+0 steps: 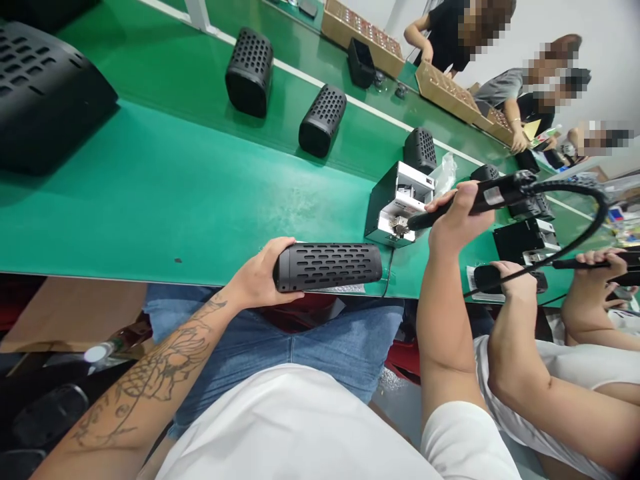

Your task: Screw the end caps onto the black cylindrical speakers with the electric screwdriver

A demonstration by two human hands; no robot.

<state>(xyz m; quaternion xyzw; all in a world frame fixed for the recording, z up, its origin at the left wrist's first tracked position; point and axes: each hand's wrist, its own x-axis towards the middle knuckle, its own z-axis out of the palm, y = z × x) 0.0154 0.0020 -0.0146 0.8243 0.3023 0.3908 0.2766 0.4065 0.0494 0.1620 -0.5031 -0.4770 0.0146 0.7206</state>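
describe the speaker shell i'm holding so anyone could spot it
Start at the green belt and follow its near edge to the left hand. The black slotted speaker shell lies sideways in it; the other shells sit farther back, untouched.

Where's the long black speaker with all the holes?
The speaker lies sideways at the near edge of the green table, centre of the head view, its end held by the left hand, just left of the white screw dispenser.

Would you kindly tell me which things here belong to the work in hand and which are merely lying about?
In hand: left hand grips the black perforated speaker shell; right hand holds the electric screwdriver, tip at the screw feeder.
Lying about: loose shells on the belt, large black housing, cardboard trays.
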